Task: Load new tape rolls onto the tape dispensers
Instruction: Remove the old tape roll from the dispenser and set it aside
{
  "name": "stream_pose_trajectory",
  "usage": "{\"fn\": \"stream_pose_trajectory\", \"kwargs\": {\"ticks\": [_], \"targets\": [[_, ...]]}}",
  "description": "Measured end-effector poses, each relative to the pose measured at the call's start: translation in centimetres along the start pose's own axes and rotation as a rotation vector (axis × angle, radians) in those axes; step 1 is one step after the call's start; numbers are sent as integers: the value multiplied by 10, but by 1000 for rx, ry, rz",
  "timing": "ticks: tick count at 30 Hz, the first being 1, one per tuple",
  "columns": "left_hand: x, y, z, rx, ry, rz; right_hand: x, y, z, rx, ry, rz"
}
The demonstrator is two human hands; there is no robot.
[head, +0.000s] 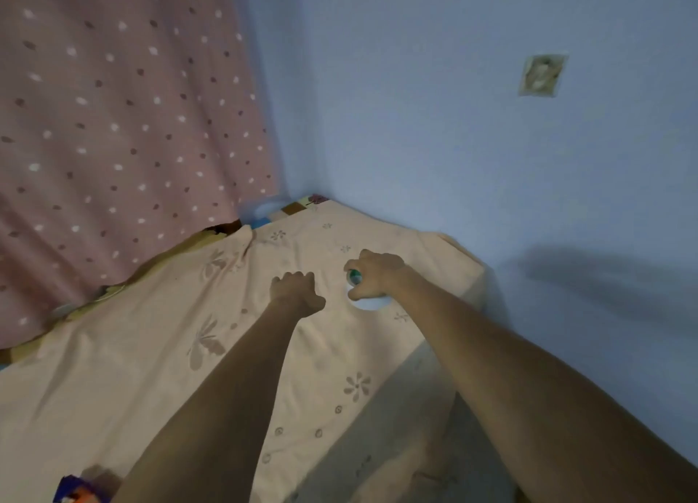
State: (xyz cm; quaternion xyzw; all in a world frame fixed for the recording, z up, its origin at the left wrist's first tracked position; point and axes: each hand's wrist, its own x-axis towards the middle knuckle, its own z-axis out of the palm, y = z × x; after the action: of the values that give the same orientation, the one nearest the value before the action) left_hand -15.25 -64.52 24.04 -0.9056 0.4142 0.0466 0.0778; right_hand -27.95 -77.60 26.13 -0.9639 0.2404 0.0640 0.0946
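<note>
Nearest me, at the bottom edge and well short of my left hand (pixel 296 291), something blue and orange (pixel 81 493) pokes into view; I cannot tell what it is. The beige flowered cloth (pixel 211 370) runs from there up to the hands. My left hand rests on the cloth with its fingers curled under, and I see nothing in it. Just to its right, my right hand (pixel 377 277) is curled round a tape roll (pixel 364 298), pale with a green core showing between thumb and fingers, sitting on the cloth. I judge the roll light and stiff, its outer face smooth and a bit slippery, so gripping across the rim, thumb against fingers, seems safest. No dispenser shows. Beyond my left hand hangs the pink spotted curtain (pixel 124 117), and the blue wall (pixel 434 124) stands behind.
</note>
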Motion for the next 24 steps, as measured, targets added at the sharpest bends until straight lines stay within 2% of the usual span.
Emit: {"fn": "stream_pose_trajectory", "kwargs": {"ticks": [12, 24], "targets": [[118, 89, -37, 27, 68, 87, 52, 129, -36, 17, 55, 150], [270, 122, -52, -4, 107, 82, 175, 197, -75, -24, 99, 183]]}}
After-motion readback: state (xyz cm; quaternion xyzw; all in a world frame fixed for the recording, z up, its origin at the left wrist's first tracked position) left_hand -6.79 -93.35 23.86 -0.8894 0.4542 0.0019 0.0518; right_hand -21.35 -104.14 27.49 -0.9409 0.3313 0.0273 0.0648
